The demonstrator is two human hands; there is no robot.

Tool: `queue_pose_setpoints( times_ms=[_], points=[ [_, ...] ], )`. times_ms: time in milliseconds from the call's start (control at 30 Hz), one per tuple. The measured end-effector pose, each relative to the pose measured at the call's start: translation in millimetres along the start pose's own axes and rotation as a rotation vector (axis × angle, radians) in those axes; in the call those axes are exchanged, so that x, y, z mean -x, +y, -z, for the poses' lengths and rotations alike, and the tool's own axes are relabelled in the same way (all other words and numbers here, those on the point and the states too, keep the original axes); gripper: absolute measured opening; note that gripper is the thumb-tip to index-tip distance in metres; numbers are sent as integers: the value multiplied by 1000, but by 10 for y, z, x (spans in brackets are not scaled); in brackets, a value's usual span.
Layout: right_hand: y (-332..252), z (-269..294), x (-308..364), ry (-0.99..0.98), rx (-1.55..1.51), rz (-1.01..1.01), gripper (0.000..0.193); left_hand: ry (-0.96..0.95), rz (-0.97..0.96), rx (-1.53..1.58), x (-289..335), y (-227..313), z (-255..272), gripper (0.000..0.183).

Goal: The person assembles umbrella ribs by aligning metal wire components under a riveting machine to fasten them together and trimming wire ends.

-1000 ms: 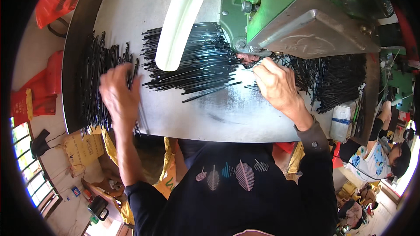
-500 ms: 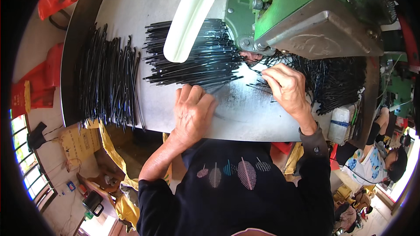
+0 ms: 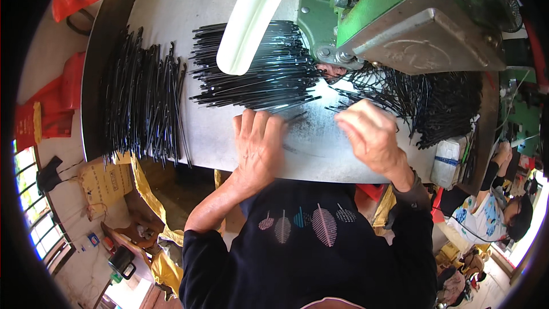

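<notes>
My left hand (image 3: pixel 257 147) rests at the near edge of a middle pile of thin black rods (image 3: pixel 254 88), its fingers curled down. A loose rod or two stick out beside its fingertips, but what it grips is hidden. My right hand (image 3: pixel 370 138), partly smeared, hovers over the metal tabletop (image 3: pixel 320 160) with thumb and forefinger pinched together. I cannot make out anything between them. Just past those fingertips lie the ends of a few rods from the tangled black rod heap (image 3: pixel 434 103) on the right.
A green machine (image 3: pixel 377 14) with a metal cover (image 3: pixel 426 43) overhangs the table's far side. A white curved chute (image 3: pixel 249 20) hangs over the middle pile. More black rods (image 3: pixel 146 97) lie at left, and a white box (image 3: pixel 446 163) at right. Another person (image 3: pixel 486 212) sits far right.
My right hand has drawn back toward me from near the machine; the rod end seen at its fingertips no longer shows there. My left hand has shifted only slightly.
</notes>
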State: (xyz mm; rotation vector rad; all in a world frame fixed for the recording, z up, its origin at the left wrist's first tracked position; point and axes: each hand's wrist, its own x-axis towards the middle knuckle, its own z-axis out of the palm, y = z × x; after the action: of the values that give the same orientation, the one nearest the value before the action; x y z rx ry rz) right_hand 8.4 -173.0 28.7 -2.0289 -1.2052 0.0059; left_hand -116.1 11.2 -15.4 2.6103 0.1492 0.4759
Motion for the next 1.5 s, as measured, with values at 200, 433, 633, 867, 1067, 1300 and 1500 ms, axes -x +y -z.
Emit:
queue_pose_setpoints(
  times_ms=[200,433,633,867,1067,1300,1500],
  points=[
    [241,-82,202,-155,320,-130,6,-40,-124,14,-50,100,117,26],
    [144,178,244,274,217,-10,11,88,-55,-40,70,32,216,34],
    [40,-46,533,292,50,208,14,18,-43,0,133,1,195,30],
    [57,-307,607,232,-61,88,19,-48,-132,6,0,78,-65,31],
    [7,-389,446,118,-94,-44,17,-65,428,1053,-132,203,142,21],
    [-166,-428,288,41,-246,-179,18,-134,677,2018,-509,-25,2,24],
    [-299,-343,225,58,-275,-248,21,-15,814,1928,-617,39,13,10]
  ],
)
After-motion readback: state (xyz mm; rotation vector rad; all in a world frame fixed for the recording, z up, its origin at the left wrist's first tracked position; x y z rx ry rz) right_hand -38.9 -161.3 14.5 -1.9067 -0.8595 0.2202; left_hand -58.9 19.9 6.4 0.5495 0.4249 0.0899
